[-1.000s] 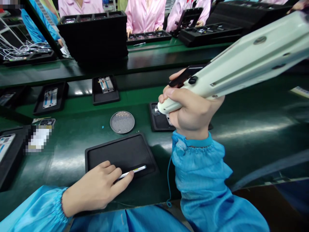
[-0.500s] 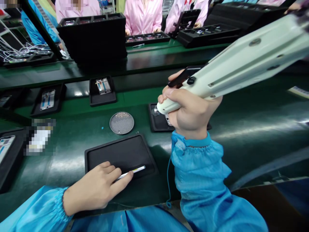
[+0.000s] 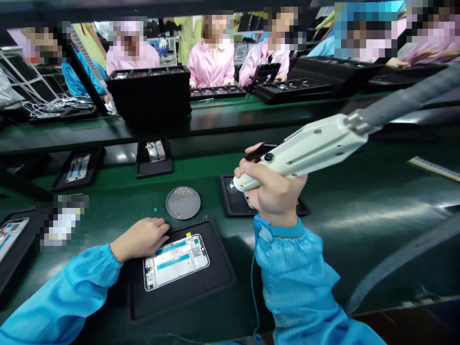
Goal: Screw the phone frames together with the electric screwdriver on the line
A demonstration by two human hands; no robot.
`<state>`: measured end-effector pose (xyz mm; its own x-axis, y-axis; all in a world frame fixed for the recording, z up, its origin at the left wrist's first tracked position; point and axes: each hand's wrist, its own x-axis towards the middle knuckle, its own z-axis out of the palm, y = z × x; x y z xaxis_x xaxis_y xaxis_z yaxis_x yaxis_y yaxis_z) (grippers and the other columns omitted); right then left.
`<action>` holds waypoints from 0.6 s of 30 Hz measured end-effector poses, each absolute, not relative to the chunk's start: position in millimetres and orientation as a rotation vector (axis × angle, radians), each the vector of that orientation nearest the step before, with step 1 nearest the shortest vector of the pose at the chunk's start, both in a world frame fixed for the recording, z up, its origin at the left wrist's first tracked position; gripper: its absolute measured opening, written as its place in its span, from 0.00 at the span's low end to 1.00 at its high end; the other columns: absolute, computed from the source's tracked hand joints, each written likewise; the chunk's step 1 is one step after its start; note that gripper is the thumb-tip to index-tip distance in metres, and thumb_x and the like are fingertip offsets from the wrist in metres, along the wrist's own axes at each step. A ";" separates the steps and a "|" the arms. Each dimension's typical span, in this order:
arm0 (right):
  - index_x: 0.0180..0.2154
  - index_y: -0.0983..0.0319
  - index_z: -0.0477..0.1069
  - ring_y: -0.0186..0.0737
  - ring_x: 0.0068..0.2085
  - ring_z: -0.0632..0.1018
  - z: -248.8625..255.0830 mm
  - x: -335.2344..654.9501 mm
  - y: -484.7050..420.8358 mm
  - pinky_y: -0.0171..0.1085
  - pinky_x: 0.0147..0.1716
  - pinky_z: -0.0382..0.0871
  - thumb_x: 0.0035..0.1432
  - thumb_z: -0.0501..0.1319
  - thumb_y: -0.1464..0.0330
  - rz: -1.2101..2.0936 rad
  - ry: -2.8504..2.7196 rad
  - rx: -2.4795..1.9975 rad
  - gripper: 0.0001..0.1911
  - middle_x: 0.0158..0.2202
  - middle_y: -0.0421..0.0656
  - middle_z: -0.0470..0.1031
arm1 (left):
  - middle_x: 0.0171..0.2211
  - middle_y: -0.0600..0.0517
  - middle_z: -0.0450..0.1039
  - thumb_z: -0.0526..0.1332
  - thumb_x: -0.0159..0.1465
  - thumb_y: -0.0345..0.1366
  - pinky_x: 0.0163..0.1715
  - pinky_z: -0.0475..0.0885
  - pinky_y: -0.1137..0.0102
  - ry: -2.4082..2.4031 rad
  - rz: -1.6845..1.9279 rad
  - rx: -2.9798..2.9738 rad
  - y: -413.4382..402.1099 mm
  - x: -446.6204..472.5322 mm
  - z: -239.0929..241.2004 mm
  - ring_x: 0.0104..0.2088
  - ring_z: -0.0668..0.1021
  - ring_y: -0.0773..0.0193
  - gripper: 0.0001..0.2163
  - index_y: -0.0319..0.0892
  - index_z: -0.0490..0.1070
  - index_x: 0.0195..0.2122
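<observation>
My right hand [image 3: 271, 191] wraps around a pale green electric screwdriver [image 3: 309, 148], fingers on its black lever. The metal tip points left and down, over a second black tray [image 3: 232, 203]. Beneath the hand, part of a phone frame [image 3: 249, 199] shows in that tray. My left hand [image 3: 143, 238] is at the upper left edge of a silver phone frame [image 3: 172, 270] with blue strips and a yellow tab. Its fingers are bent together at that edge; the thumb's grip is partly hidden. This frame lies inside the near black tray [image 3: 215, 282].
A round ridged dish [image 3: 183, 203] with small shiny bits stands behind the near tray. More black trays with phone frames [image 3: 78, 167] are at the left and back. A grey hose [image 3: 406, 103] runs right from the screwdriver. People in pink work across the bench.
The near phone frame was seen almost edge-on by my left hand; now it lies face-up in the tray. My left hand has moved farther away. The view has tilted up; the screwdriver stays in my right hand.
</observation>
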<state>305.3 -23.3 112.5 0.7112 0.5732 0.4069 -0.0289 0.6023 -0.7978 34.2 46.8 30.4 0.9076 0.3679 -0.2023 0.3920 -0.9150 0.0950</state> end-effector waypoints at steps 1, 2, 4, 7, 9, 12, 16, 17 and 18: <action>0.28 0.61 0.73 0.32 0.23 0.73 112.8 307.1 -23.3 0.36 0.21 0.68 0.39 0.65 0.75 0.385 -0.695 -0.871 0.08 0.27 0.36 0.73 | 0.34 0.45 0.73 0.49 0.71 0.36 0.31 0.69 0.66 0.585 -0.293 2.921 47.0 32.6 28.4 0.31 0.76 0.58 0.12 0.39 0.71 0.37; 0.28 0.61 0.73 0.32 0.23 0.73 113.1 309.6 -23.3 0.36 0.21 0.68 0.39 0.66 0.75 0.383 -0.679 -0.876 0.09 0.27 0.37 0.74 | 0.33 0.46 0.74 0.48 0.71 0.35 0.31 0.69 0.67 0.580 -0.308 2.904 46.5 29.8 27.9 0.31 0.76 0.59 0.13 0.40 0.70 0.36; 0.27 0.61 0.73 0.32 0.24 0.73 114.2 315.8 -23.9 0.36 0.22 0.68 0.38 0.66 0.75 0.356 -0.641 -0.876 0.09 0.27 0.37 0.74 | 0.34 0.47 0.74 0.47 0.72 0.35 0.31 0.69 0.68 0.570 -0.322 2.868 45.4 21.3 31.9 0.31 0.77 0.60 0.14 0.40 0.70 0.36; 0.27 0.62 0.74 0.33 0.24 0.73 116.4 327.1 -26.1 0.36 0.22 0.68 0.37 0.67 0.76 0.308 -0.582 -0.869 0.10 0.23 0.36 0.72 | 0.34 0.49 0.75 0.46 0.73 0.37 0.31 0.69 0.70 0.613 -0.298 2.806 49.7 7.5 49.2 0.32 0.77 0.63 0.15 0.41 0.71 0.39; 0.28 0.63 0.74 0.34 0.23 0.72 116.8 334.6 -28.3 0.35 0.21 0.67 0.38 0.68 0.76 0.291 -0.556 -0.863 0.10 0.22 0.36 0.71 | 0.35 0.50 0.75 0.45 0.73 0.38 0.33 0.70 0.71 0.700 -0.248 2.772 61.8 6.5 64.5 0.33 0.78 0.63 0.15 0.42 0.71 0.41; 0.29 0.64 0.74 0.34 0.25 0.73 113.9 345.6 -31.3 0.36 0.23 0.69 0.39 0.69 0.75 0.231 -0.539 -0.873 0.10 0.26 0.38 0.73 | 0.34 0.51 0.75 0.47 0.74 0.40 0.37 0.72 0.69 0.871 -0.136 2.736 98.0 31.0 85.1 0.35 0.78 0.64 0.15 0.41 0.72 0.40; 0.32 0.64 0.74 0.35 0.29 0.75 106.3 359.5 -32.3 0.37 0.27 0.71 0.40 0.71 0.72 0.197 -0.525 -0.926 0.13 0.31 0.40 0.74 | 0.40 0.50 0.75 0.57 0.70 0.44 0.42 0.75 0.62 1.123 0.012 2.689 167.0 112.4 102.2 0.39 0.78 0.63 0.13 0.39 0.72 0.44; 0.32 0.64 0.73 0.35 0.29 0.75 104.9 362.5 -32.2 0.37 0.27 0.71 0.40 0.71 0.72 0.199 -0.523 -0.935 0.14 0.31 0.40 0.74 | 0.43 0.49 0.74 0.59 0.69 0.44 0.43 0.76 0.61 1.181 0.040 2.670 183.2 136.9 104.7 0.41 0.78 0.62 0.14 0.39 0.71 0.46; 0.33 0.64 0.73 0.36 0.30 0.75 103.8 365.1 -32.2 0.38 0.28 0.71 0.41 0.71 0.71 0.200 -0.524 -0.944 0.14 0.31 0.40 0.74 | 0.45 0.48 0.74 0.60 0.68 0.44 0.44 0.76 0.60 1.234 0.066 2.648 197.3 161.0 106.4 0.43 0.78 0.61 0.14 0.39 0.71 0.48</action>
